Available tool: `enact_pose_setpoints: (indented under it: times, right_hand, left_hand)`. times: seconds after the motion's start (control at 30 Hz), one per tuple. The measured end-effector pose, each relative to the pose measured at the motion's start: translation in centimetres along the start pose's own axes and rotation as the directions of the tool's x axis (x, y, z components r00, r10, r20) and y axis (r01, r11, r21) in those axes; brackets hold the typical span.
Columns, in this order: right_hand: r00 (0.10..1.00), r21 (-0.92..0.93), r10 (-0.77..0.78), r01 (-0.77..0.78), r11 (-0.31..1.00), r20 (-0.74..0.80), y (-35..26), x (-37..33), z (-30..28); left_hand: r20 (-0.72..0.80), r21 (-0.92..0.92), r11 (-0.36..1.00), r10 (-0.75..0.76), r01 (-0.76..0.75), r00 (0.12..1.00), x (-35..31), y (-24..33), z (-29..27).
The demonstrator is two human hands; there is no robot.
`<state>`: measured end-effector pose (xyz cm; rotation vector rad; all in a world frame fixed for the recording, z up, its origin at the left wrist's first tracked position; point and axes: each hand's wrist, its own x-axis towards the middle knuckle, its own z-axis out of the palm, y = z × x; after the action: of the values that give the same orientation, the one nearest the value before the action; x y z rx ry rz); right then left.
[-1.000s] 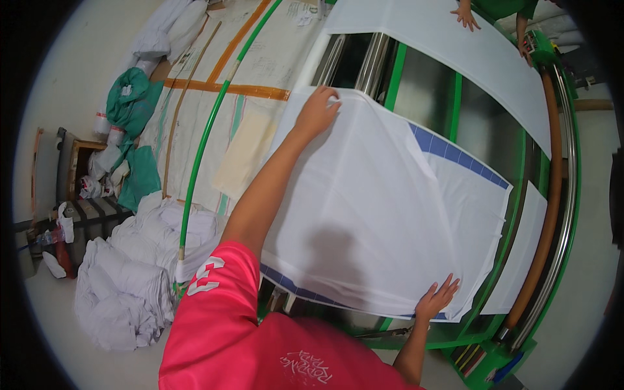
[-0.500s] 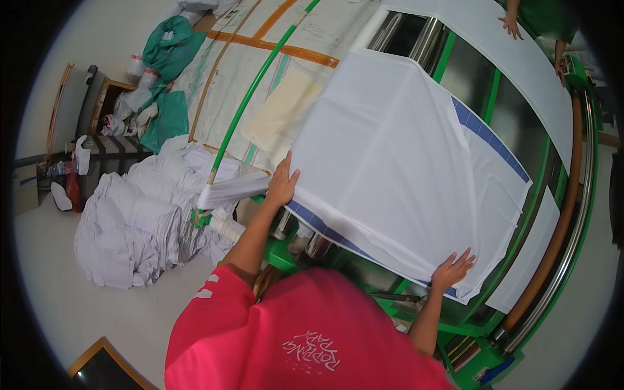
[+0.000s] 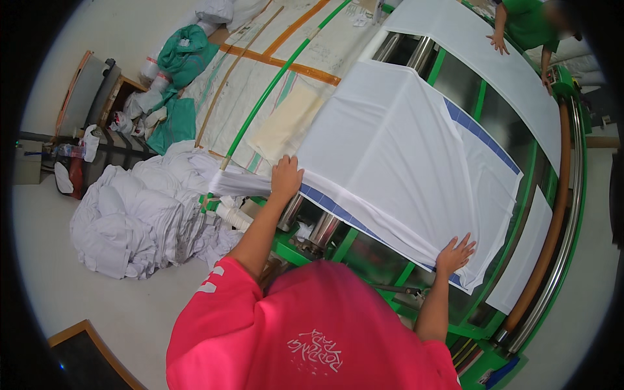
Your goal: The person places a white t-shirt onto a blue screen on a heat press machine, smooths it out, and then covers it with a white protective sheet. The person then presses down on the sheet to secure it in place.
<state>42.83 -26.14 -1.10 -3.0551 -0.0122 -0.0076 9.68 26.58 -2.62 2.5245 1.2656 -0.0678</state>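
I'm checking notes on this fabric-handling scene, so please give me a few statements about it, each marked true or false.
1. The left hand touches the white cloth. True.
2. The white cloth is free of creases. False: folds run across it near the right hand.
3. A heap of white fabric lies left of the left hand. True.
4. The green pole is right of the white cloth. False: the green pole is on its left.
5. The co-worker wears a red top. False: the co-worker's top is green.
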Motion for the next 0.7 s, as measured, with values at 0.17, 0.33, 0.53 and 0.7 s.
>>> enact_pose_setpoints:
  times: [0.17, 0.33, 0.53, 0.7]
  right_hand:
    - [1.000, -0.014, 0.012, -0.013, 1.000, -0.015, 0.3, -0.1, 0.0]
    - [0.999, 0.009, -0.007, 0.007, 1.000, -0.036, -0.2, 0.0, 0.1]
    - [0.999, -0.006, 0.012, -0.013, 1.000, -0.030, 0.1, -0.2, 0.1]
    - [0.998, -0.012, -0.012, 0.011, 1.000, -0.068, 0.5, -0.2, 0.9]
  left_hand:
    - [-0.085, -0.071, 0.959, 0.269, -0.275, 0.959, -3.5, -0.1, 0.8]
    - [-0.136, 0.017, 0.902, 0.429, -0.431, 0.893, -2.7, -0.7, 1.9]
    - [-0.221, -0.096, 0.914, 0.368, -0.395, 0.903, -4.2, -1.0, 2.0]
    - [-0.106, -0.288, 0.949, 0.104, -0.131, 0.989, -7.9, -2.5, 1.0]
